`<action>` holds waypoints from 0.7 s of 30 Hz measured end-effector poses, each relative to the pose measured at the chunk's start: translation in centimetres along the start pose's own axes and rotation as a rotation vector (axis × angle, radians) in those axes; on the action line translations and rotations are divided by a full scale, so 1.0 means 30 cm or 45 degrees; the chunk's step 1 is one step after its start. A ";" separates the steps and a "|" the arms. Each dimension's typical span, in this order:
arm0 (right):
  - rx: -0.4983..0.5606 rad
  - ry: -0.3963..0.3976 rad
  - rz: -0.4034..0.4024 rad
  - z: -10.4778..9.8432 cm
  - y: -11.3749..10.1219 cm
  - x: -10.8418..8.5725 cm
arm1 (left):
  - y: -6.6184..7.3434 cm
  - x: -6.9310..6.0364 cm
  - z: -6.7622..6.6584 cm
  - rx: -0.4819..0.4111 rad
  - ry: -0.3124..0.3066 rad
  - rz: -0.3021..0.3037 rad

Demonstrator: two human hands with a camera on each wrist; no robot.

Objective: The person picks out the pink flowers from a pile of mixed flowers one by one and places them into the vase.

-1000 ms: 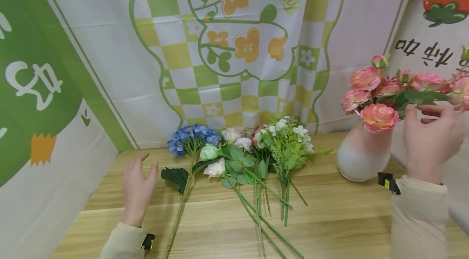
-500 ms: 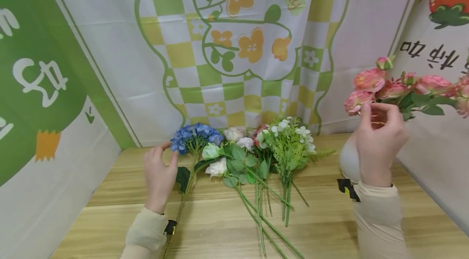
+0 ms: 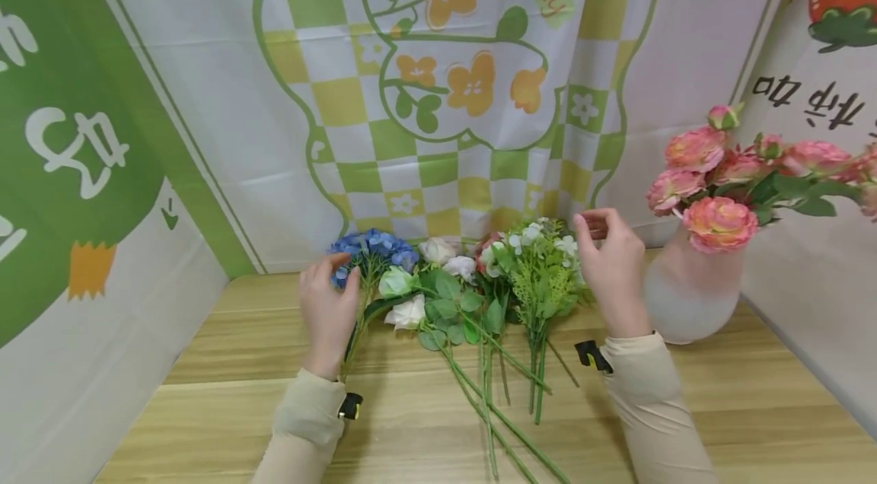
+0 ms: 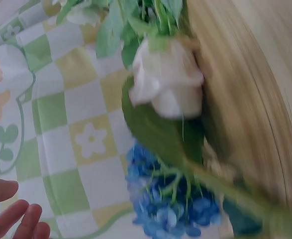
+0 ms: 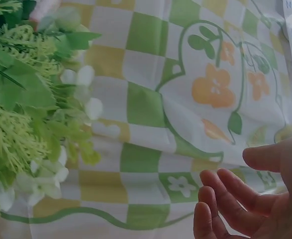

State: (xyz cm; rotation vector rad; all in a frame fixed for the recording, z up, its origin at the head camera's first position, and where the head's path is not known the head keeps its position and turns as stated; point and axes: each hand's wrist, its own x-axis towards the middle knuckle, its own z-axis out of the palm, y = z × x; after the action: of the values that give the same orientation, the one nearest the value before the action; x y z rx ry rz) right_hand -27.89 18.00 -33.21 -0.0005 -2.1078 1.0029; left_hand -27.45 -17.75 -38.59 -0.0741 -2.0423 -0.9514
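My left hand hovers over the stem side of the blue hydrangea, fingers loosely bent and holding nothing; the left wrist view shows its fingertips apart from the flowers. Between the vase and the white-flowered green bunch is my right hand, also without anything in its grasp. White roses and a pale green rose lie with leafy stems in the middle. At the right, pink flowers stand in a pink-and-white vase.
A wooden table carries everything. Behind it hangs a checked green, yellow and white cloth. Long green stems point toward the front edge. White side walls with printed pictures flank the table.
My right hand has moved left, away from the pink flowers, to beside the green bunch. The left hand has moved right, to in front of the hydrangea. The flowers stay put.
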 end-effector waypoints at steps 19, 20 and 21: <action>-0.122 -0.203 -0.035 0.101 0.033 -0.019 | 0.171 -0.053 0.280 0.037 -0.354 -0.152; -0.125 -0.203 -0.021 0.101 0.032 -0.019 | 0.181 -0.054 0.293 0.052 -0.378 -0.155; -0.126 -0.203 -0.007 0.100 0.031 -0.018 | 0.191 -0.055 0.306 0.073 -0.405 -0.155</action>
State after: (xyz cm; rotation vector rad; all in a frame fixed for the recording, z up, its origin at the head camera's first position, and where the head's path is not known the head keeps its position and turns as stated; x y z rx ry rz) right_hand -29.75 16.49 -35.32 0.0365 -2.2995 0.9203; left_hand -30.49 -7.29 -39.49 -0.0747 -2.3879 -1.0054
